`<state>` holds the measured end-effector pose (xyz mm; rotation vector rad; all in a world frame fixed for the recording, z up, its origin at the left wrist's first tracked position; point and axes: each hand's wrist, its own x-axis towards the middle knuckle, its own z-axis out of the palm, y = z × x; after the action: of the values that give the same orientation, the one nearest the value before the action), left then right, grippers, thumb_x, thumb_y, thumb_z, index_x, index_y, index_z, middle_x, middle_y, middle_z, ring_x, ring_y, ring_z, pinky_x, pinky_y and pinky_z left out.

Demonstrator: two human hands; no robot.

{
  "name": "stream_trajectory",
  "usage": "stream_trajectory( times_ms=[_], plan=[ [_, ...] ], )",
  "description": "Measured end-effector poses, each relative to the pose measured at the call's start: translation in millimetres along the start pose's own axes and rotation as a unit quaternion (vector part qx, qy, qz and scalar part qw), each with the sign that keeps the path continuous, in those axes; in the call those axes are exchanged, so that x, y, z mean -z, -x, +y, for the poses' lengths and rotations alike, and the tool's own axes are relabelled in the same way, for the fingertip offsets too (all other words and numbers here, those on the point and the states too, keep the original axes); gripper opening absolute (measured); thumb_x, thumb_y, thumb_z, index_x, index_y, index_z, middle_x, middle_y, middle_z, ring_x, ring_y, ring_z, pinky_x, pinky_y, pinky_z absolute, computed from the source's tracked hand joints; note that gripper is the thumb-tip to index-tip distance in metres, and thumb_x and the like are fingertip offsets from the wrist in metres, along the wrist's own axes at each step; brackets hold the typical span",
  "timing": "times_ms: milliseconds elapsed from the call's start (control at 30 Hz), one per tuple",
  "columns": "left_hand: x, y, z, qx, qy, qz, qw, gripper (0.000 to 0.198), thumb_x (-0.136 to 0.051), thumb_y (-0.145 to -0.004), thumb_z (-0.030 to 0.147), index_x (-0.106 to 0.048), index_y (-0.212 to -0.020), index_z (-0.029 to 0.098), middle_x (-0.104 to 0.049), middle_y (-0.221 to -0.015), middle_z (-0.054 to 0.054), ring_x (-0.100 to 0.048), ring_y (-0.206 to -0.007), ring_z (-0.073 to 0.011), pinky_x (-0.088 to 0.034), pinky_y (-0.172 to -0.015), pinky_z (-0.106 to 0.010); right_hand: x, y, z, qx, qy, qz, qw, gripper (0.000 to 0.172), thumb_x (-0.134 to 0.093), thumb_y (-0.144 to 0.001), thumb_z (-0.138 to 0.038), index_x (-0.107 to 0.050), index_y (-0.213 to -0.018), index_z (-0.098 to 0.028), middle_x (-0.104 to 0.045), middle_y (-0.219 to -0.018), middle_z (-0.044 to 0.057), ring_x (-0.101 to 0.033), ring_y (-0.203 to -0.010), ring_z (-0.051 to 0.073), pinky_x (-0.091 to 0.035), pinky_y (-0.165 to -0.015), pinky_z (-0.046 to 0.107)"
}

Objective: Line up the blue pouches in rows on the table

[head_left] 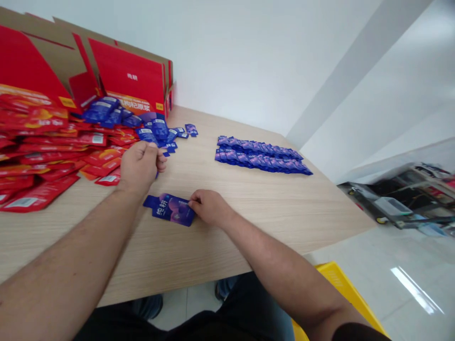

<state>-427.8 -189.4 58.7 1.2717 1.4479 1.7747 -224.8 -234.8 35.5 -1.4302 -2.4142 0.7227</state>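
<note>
My right hand (209,207) pinches 1 blue sachet (169,209) flat on the bench (249,232); my left hand (140,166) is closed, perhaps on another; 2 sachet rows (263,155) lie at 1 o'clock.

The light wood-grain tabletop (270,222) carries a sprawling heap of red sachets (53,142) along its left edge, with loose blue sachets (156,130) piled against them toward the far edge. Two overlapping rows of blue sachets (263,155) lie right of centre, a lone blue sachet (169,209) lies near the front, and red cardboard cartons (128,78) stand at the far left corner.
</note>
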Motion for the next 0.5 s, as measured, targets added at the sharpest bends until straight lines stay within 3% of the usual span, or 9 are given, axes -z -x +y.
stream_trajectory(
  times_ms=[167,333,500],
  plan=[
    [-1.6,1.9,-7.8,0.018,-0.043,-0.030,0.998,0.025,-0.050,-0.095,0.031,-0.058,-0.075,0.017,-0.063,-0.067,0.002,-0.056,-0.049,-0.0100,-0.049,-0.049,-0.022,28.9,50.9,50.7,-0.018,-0.017,0.025,0.999,0.009,-0.064,-0.094,-0.022,-0.068,-0.086,-0.019,-0.070,-0.081,0.002,-0.060,-0.076,0.015,-0.040,-0.068,0.025],
    [-5.7,8.7,-24.4,0.012,-0.179,-0.089,0.980,0.027,-0.049,-0.093,0.037,-0.060,-0.074,0.020,-0.063,-0.064,0.002,-0.059,-0.056,-0.0137,-0.049,-0.059,-0.026,72.1,112.4,128.8,-0.136,-0.179,0.086,0.971,0.016,-0.054,-0.097,-0.033,-0.060,-0.089,-0.021,-0.059,-0.057,-0.005,-0.051,-0.048,0.012,-0.039,-0.052,0.023],
    [-8.5,12.9,-34.0,0.041,-0.341,-0.209,0.916,0.033,-0.044,-0.090,0.048,-0.061,-0.072,0.025,-0.067,-0.061,0.004,-0.062,-0.063,-0.0164,-0.049,-0.064,-0.028,137.5,161.7,214.0,-0.198,-0.242,0.260,0.914,0.033,-0.065,-0.089,-0.053,-0.058,-0.089,-0.020,-0.058,-0.055,-0.005,-0.052,-0.045,0.011,-0.042,-0.047,0.022]
  ],
)
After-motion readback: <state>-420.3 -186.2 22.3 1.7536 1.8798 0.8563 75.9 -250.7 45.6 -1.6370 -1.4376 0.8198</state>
